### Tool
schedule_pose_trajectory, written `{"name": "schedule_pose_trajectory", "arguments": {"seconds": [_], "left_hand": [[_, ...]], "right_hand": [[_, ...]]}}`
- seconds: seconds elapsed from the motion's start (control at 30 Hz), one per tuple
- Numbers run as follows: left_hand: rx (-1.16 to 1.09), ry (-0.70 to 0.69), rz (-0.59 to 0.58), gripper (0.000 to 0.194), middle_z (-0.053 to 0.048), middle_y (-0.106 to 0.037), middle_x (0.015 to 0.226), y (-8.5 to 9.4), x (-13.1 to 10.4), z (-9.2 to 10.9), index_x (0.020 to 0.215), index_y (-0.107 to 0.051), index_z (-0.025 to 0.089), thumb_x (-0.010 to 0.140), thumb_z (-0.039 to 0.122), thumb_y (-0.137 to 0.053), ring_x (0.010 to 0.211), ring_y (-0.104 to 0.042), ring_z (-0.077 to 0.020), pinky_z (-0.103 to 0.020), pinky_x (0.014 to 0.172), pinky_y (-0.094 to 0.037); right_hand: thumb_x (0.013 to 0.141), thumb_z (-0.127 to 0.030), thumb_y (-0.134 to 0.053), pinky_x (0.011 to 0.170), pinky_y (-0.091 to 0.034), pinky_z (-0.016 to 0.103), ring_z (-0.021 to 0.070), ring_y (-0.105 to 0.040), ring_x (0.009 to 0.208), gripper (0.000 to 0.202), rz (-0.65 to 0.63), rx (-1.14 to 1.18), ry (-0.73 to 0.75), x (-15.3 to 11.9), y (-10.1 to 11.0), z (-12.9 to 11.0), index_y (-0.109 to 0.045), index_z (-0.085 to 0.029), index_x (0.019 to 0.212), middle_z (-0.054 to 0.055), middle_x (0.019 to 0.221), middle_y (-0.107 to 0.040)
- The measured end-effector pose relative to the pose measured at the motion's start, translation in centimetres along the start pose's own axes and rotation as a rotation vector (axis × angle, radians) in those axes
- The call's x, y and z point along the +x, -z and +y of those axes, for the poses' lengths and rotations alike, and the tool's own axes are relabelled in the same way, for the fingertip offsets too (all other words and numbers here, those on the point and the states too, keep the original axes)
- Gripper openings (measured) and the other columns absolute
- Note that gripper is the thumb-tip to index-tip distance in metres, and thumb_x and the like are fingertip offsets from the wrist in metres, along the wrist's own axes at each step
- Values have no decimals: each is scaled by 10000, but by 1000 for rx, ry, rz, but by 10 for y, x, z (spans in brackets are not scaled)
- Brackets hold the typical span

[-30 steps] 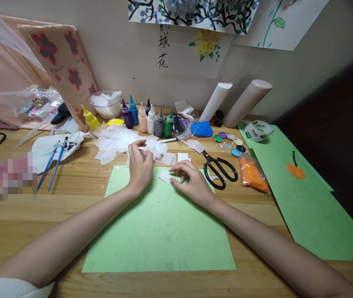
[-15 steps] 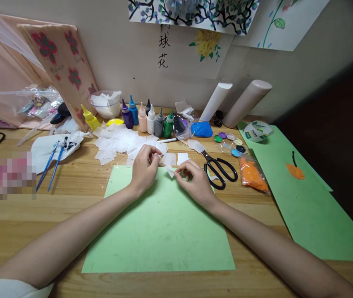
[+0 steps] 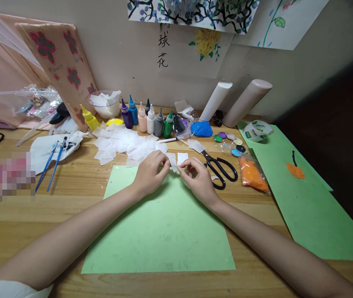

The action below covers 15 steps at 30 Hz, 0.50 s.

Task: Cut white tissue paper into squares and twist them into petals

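Note:
Above the far edge of a green sheet (image 3: 164,223), my right hand (image 3: 196,180) pinches a small white paper piece (image 3: 174,164) between thumb and fingertips. My left hand (image 3: 152,173) is closed just to the left of that piece, thumb against the fingers; what its fingertips hold, if anything, is too small to make out. Behind my left hand many white paper squares (image 3: 123,140) lie in a loose heap. A single white square (image 3: 182,158) rests just beyond my right hand. Black-handled scissors (image 3: 221,167) lie to the right of my right hand.
Paint bottles (image 3: 142,118) stand at the back beside a bowl of white paper (image 3: 105,103). Two brushes (image 3: 55,165) lie at the left. On the right are a bag of orange clay (image 3: 253,174), a tape roll (image 3: 258,130) and another green sheet (image 3: 313,219).
My left hand has moved right, closer to my right hand. My right hand and its paper piece have shifted slightly right and up.

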<state>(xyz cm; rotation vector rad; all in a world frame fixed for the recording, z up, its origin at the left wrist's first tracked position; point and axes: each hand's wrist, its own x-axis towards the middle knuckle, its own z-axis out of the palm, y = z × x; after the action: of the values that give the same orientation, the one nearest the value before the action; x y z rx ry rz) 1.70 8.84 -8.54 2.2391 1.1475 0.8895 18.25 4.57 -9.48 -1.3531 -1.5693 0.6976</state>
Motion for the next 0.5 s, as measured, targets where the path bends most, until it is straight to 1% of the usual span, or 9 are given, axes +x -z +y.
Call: {"name": "schedule_pose_trajectory", "arguments": {"seconds": [0.3, 0.4, 0.5], "left_hand": [[-28, 15, -21, 178, 1, -506, 731, -1, 0, -1, 725, -470, 181, 881, 241, -410, 698, -467, -132, -255, 619, -347], [-19, 30, -37, 200, 5, -498, 691, -2, 0, -1, 717, -472, 183, 884, 264, -398, 656, -451, -132, -261, 599, -334], [-17, 18, -35, 190, 8, -492, 666, -1, 0, -1, 707, -476, 183, 872, 250, -410, 639, -445, -129, -257, 590, -331]], "right_hand": [[817, -225, -567, 548, -356, 255, 123, -441, 624, 58, -5, -4, 11, 0, -1, 1, -558, -190, 771, 20, 802, -527], [817, -225, -567, 554, -356, 257, 129, -446, 636, 51, -3, -17, 23, 0, -1, 1, -563, -193, 778, 18, 790, -519], [821, -229, -564, 564, -361, 261, 133, -452, 649, 47, -7, -25, 24, 0, -1, 1, -573, -195, 791, 20, 797, -522]]}}
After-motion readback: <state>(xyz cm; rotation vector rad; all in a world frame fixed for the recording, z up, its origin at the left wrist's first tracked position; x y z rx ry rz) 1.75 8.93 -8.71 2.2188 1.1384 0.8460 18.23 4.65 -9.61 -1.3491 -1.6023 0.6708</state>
